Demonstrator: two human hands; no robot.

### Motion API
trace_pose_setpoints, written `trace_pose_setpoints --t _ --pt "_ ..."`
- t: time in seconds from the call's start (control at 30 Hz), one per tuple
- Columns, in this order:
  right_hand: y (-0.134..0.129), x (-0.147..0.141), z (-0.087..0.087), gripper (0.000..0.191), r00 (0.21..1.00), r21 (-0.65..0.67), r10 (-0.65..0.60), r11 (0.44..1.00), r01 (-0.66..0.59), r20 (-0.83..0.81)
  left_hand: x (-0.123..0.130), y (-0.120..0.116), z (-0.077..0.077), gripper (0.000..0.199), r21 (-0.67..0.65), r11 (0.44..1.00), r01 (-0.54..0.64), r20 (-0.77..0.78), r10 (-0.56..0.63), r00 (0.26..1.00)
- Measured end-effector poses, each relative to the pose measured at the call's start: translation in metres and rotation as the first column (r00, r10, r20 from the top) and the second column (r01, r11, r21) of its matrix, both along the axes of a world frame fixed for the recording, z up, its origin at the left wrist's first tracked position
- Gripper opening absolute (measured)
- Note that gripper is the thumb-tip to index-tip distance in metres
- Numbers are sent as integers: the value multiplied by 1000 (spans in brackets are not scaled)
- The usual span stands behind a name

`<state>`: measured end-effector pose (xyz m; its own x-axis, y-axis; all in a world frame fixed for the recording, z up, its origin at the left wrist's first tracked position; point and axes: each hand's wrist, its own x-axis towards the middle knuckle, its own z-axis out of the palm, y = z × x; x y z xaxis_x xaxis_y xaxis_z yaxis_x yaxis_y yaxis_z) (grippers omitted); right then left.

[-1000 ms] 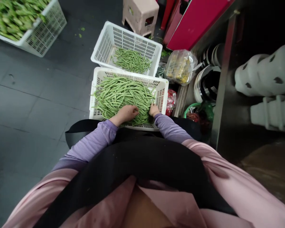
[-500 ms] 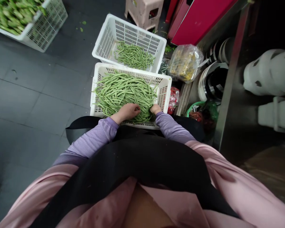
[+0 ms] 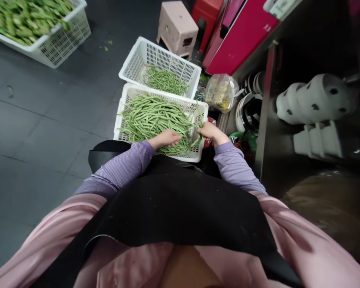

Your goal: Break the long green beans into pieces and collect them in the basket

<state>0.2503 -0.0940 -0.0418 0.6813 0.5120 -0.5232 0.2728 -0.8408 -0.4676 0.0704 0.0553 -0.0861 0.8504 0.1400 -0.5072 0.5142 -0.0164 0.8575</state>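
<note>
Long green beans (image 3: pixel 153 116) lie heaped in the near white plastic crate (image 3: pixel 119 120), close in front of my body. My right hand (image 3: pixel 209 130) is at the crate's right side, closed around a few long green beans (image 3: pixel 197 136) that stick out above and below the fingers. Over the lower right of the heap, my left hand (image 3: pixel 168 138) has its fingers curled together. Whatever it may hold is too small to make out.
Behind stands a second white crate (image 3: pixel 132 60) with shorter beans. A beige stool (image 3: pixel 177 24) and a crate of green vegetables (image 3: pixel 64 44) stand farther off. To the right are a plastic bag (image 3: pixel 222 93), a metal shelf edge (image 3: pixel 265 116) and stacked white containers (image 3: pixel 315 96).
My right hand has come up and to the right out of the heap, drawing a few beans with it. My left hand has shifted slightly right. The view has tilted a little.
</note>
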Motion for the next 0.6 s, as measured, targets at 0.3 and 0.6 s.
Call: trace_pose_setpoints --t 0.3,0.6 --pt "27 -81 40 16 844 406 287 909 -91 -454 -3 -8 30 38 -645 740 -190 211 412 886" --pt "39 -99 31 16 850 511 147 845 158 -506 -11 -4 44 29 -695 661 -283 204 559 804"
